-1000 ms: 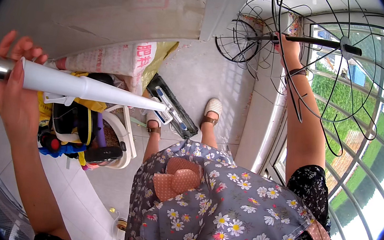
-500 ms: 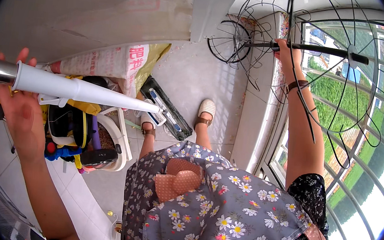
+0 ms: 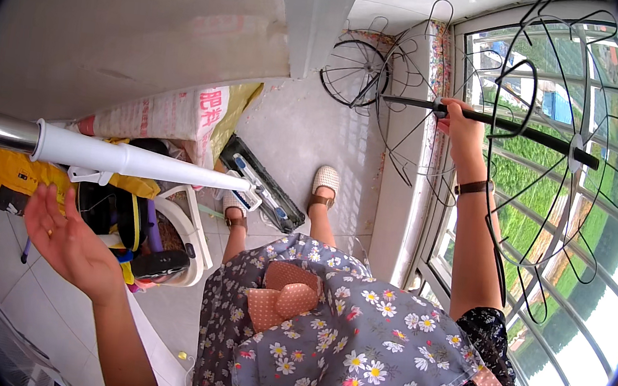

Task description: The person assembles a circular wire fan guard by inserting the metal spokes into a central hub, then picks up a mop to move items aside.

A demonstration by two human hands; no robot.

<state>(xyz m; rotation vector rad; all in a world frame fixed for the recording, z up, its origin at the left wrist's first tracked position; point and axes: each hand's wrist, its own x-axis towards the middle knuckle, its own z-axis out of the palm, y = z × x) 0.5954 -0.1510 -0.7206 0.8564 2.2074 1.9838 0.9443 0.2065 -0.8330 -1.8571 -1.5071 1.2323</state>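
My right hand [image 3: 464,139] is wrapped round the black centre pole [image 3: 536,136] of a tall wire rack with tiers of curved hooks. The pole leans in front of the window, and the rack's round base [image 3: 354,73] is on the floor at the back. Below the white and silver handle [image 3: 139,161] of a flat mop, my left hand [image 3: 78,248] hangs open, palm up and fingers apart, holding nothing. The handle slants down to the long mop head [image 3: 267,188] on the floor beside my feet.
A white and yellow sack [image 3: 180,112] lies along the grey panel [image 3: 145,18] at the left. Near the mop stand a white bucket-like container [image 3: 202,245] and a yellow package [image 3: 6,175]. The barred window [image 3: 580,188] and its sill line the right side.
My left hand has come away from the mop handle, moving down and to the right. My right hand and the near end of the rack's pole are lower in view.
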